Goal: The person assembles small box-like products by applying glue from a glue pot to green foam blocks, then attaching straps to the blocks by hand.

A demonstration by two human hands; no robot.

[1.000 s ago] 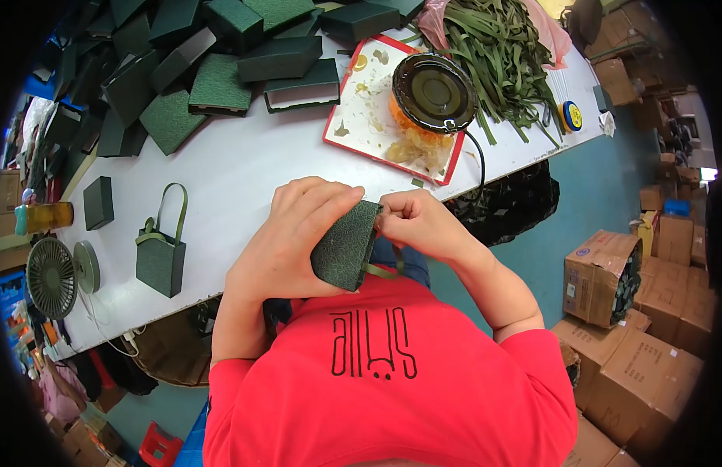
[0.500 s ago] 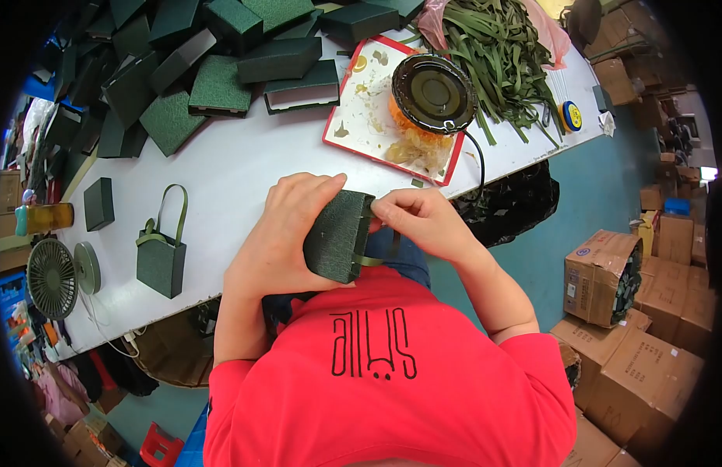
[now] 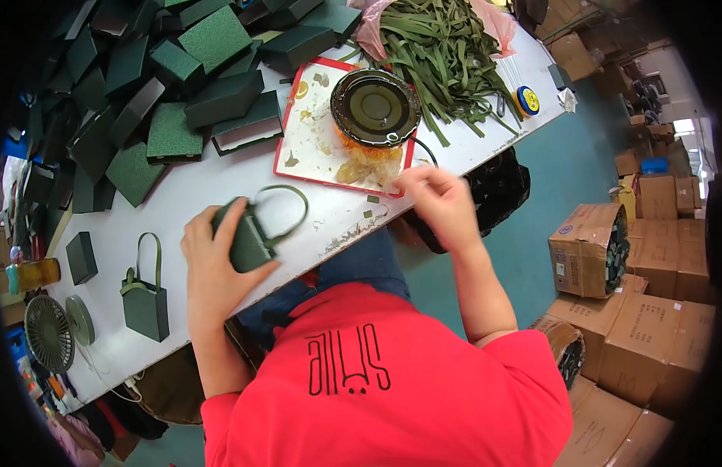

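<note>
My left hand point(image 3: 209, 268) is wrapped round a small dark green box point(image 3: 249, 243) at the table's front edge. A green ribbon loop point(image 3: 305, 210) stands out from the box's right side as a handle. My right hand point(image 3: 440, 204) is away from the box, near the lower right corner of a red-rimmed white tray point(image 3: 298, 173). Its fingers are curled together and slightly blurred; whether anything small is in them I cannot make out. On the tray stands a round pot point(image 3: 375, 109) with a dark, glossy top. Left of my left hand is another green box with a ribbon handle point(image 3: 146, 311).
Many green boxes point(image 3: 174, 134) are piled at the back left. Green ribbons point(image 3: 446, 66) lie heaped at the back right, near a blue-and-yellow round item point(image 3: 527, 101). A small fan point(image 3: 49, 333) stands at far left. Cartons point(image 3: 637, 327) are stacked on the right floor.
My left hand has carried the box left, from in front of my body onto the table edge, and its ribbon loop now shows. My right hand has left the box for the tray.
</note>
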